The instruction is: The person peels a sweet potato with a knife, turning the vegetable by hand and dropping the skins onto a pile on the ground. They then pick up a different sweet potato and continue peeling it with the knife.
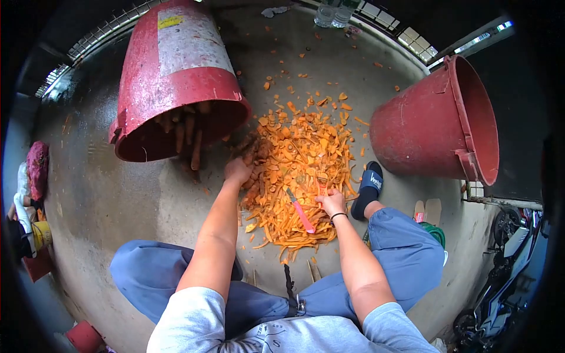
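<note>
Beside carrot peels [294, 156], bucket [182, 88], yellow label [170, 22] unreadable

Soft, even daylight lights the concrete floor [106, 194], which shows a dull sheen and only faint shadows. The fisheye lens bends the edges strongly, a black vignette fills the corners, and the centre is sharp.

The left hand [238, 170] is stretched to the carrots [189, 138] spilling from a tipped red bucket [176, 76], at the edge of a heap of orange peelings [297, 153]. An orange peeler [322, 184] is gripped in the right hand [332, 203], and a pink-handled knife [301, 214] is seen just beside it on the heap.
</note>
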A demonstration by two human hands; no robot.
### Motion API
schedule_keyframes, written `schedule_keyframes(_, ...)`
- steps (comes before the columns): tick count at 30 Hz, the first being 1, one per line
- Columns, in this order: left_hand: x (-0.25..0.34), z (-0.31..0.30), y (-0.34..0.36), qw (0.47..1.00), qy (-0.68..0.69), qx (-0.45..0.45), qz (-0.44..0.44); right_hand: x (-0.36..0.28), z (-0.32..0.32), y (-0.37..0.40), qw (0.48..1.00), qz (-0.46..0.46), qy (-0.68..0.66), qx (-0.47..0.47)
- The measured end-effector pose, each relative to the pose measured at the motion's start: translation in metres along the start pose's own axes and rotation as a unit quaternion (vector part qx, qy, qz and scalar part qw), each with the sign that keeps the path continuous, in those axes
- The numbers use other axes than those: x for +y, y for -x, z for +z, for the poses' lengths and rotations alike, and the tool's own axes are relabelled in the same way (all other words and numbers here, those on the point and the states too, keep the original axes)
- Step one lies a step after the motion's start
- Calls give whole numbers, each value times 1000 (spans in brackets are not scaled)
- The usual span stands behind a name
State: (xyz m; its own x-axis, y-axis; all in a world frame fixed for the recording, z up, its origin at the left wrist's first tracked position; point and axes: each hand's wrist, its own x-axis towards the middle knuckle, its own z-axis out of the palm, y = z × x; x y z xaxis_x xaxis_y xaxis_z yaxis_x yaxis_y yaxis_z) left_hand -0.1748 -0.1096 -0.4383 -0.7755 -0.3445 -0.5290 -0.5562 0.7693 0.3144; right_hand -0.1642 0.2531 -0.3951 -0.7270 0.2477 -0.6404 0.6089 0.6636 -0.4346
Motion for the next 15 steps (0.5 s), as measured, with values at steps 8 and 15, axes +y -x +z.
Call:
schedule_keyframes(8,-41,0,42,570,781,-209,-146,-3,-24,13,882,5,-446,-152)
schedule_keyframes(15,27,-73,121,536,804,-251,-65,-89,-100,31,907,-219,-336,-129)
